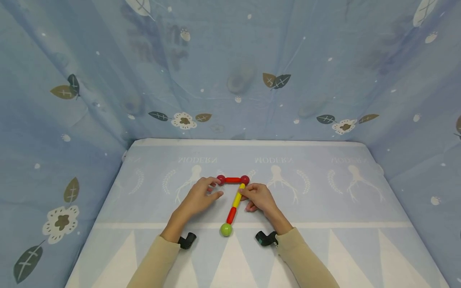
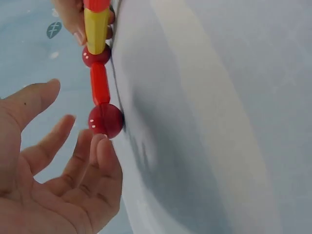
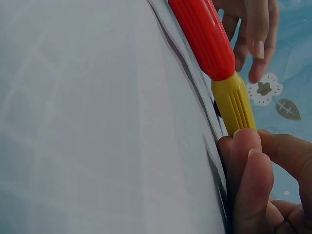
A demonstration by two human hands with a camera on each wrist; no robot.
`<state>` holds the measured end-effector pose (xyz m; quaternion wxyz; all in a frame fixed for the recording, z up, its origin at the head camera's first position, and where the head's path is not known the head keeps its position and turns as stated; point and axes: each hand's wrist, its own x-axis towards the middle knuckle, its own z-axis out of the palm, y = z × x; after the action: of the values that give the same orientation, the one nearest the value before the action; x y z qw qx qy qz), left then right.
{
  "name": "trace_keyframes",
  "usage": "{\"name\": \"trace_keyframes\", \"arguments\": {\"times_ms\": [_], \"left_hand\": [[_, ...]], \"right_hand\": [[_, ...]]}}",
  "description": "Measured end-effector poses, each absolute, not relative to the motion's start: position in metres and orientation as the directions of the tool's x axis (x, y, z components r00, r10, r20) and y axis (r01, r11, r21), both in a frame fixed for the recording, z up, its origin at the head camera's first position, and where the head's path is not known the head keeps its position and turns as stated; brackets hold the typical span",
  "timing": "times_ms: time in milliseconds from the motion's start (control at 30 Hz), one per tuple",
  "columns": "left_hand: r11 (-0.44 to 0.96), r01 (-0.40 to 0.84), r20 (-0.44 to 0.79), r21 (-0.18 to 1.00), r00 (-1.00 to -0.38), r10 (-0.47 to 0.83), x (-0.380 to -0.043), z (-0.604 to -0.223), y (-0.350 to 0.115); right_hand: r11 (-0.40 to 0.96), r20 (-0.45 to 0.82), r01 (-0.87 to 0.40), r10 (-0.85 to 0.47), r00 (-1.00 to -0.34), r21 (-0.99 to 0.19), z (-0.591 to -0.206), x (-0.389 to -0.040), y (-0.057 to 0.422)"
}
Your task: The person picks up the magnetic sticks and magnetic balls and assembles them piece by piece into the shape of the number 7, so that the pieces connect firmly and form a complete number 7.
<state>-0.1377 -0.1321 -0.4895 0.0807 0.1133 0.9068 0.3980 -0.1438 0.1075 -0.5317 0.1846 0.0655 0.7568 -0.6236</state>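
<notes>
A joined chain of toy rods and balls lies in front of me. Across its far end a short red rod point(image 1: 233, 180) links a left red ball point(image 1: 221, 179) and a right red ball point(image 1: 245, 179). From the right ball a yellow rod point(image 1: 236, 200) slants toward me, followed by a second red rod point(image 1: 231, 216) and a green ball point(image 1: 226, 229). My right hand point(image 1: 261, 197) pinches the yellow rod near the right ball. With fingers loosely spread, my left hand point(image 2: 73, 180) has its fingertips right at the left red ball; its thumb stands apart.
The work surface point(image 1: 306, 200) has a pale blue cloth with white print. Blue patterned curtain point(image 1: 230, 60) encloses it at the back and both sides. A black wrist device point(image 1: 187, 241) sits at the left wrist, and another point(image 1: 265, 238) at the right.
</notes>
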Motion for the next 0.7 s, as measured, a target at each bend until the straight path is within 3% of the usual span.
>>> {"name": "trace_keyframes", "arguments": {"times_ms": [333, 700], "left_hand": [[0.712, 0.032, -0.174, 0.702, -0.961, 0.214, -0.141, -0.501, -0.133], [0.716, 0.082, -0.149, 0.693, -0.956, 0.254, -0.143, -0.509, -0.135]], "right_hand": [[0.215, -0.355, 0.326, -0.115, -0.928, -0.921, -0.531, -0.144, 0.107], [0.224, -0.355, 0.327, -0.095, -0.930, -0.918, -0.535, -0.145, 0.106]]}}
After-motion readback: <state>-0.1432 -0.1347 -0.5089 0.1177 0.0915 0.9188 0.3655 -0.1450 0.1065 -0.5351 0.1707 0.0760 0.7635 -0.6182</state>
